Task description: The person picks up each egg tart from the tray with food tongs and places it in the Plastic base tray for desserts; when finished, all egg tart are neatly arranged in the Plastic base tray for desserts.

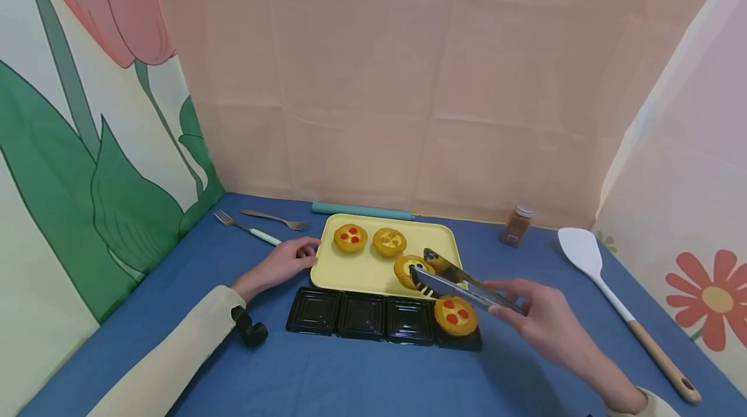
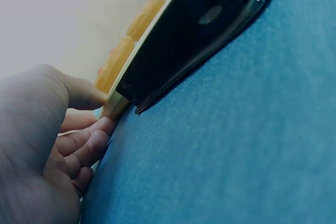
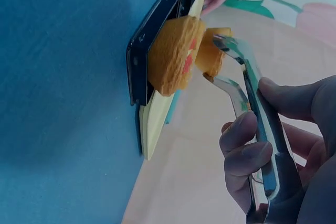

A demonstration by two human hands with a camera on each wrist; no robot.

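Note:
My right hand (image 1: 543,316) grips metal tongs (image 3: 268,124), whose tips are parted around the near edge of an egg tart (image 1: 406,272) with dark dots. Whether they squeeze it I cannot tell. That tart is over the lower right of a pale yellow tray (image 1: 356,274). Two more tarts, a red-dotted one (image 1: 350,238) and a plain-topped one (image 1: 389,242), sit towards the tray's back. With thumb and fingers, my left hand (image 1: 286,264) pinches the tray's left rim (image 2: 114,106). In front lies a black four-part container (image 1: 362,316); its rightmost compartment bears a red-dotted tart (image 1: 455,315).
Two forks, one with a pale green handle (image 1: 265,236) and one metal (image 1: 274,218), lie left of the tray. Behind it is a teal roll (image 1: 362,211). A brown spice jar (image 1: 516,227) stands back right, and a white spatula (image 1: 607,294) lies at the far right.

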